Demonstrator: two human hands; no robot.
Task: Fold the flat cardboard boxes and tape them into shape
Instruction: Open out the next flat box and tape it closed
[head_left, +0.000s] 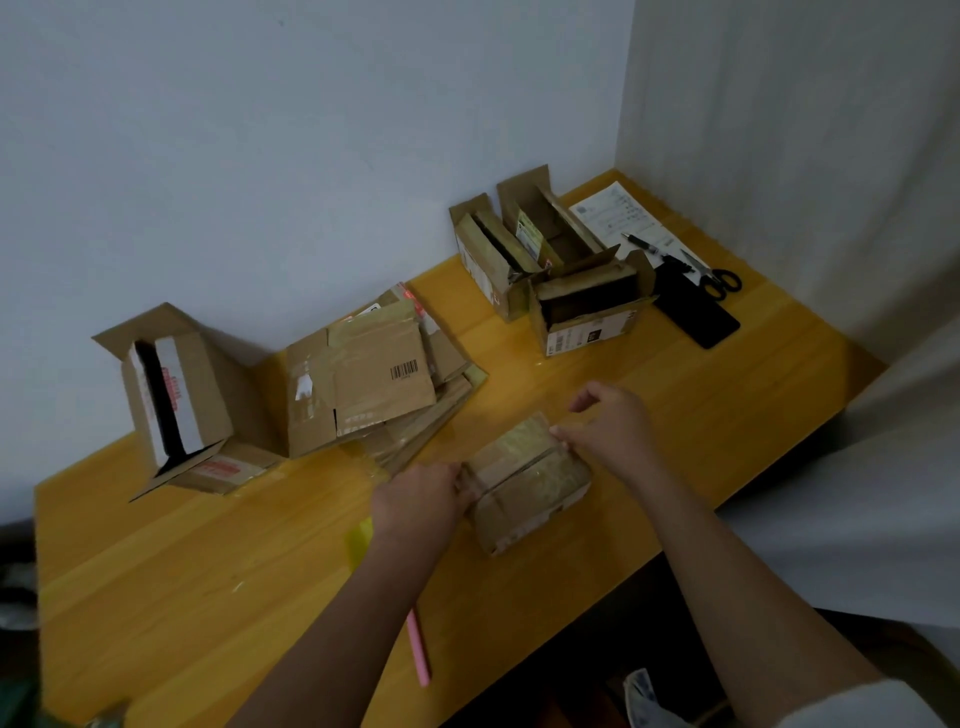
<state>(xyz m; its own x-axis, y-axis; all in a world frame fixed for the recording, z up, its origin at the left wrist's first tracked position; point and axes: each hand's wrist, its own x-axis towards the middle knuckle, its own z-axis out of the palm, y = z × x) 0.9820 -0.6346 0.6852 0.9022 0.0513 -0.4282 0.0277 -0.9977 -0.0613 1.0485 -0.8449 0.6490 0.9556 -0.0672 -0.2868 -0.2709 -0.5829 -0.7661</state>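
Note:
A small folded cardboard box (524, 483) stands on the yellow table (208, 561) in front of me, its top flaps closed and shiny with tape. My left hand (421, 501) grips its left end, fingers curled over the edge. My right hand (613, 426) rests at the box's far right corner, thumb and fingertips pinching at the flap seam. A stack of flat cardboard boxes (379, 374) lies behind, against the wall.
An opened box (176, 400) stands at the left. Three folded open boxes (550, 265) sit at the back right, beside a paper sheet (618, 218), a pen (640, 242), scissors (719, 280) and a black phone (696, 309). A pink stick (418, 649) and yellow scrap (361, 538) lie near my left arm.

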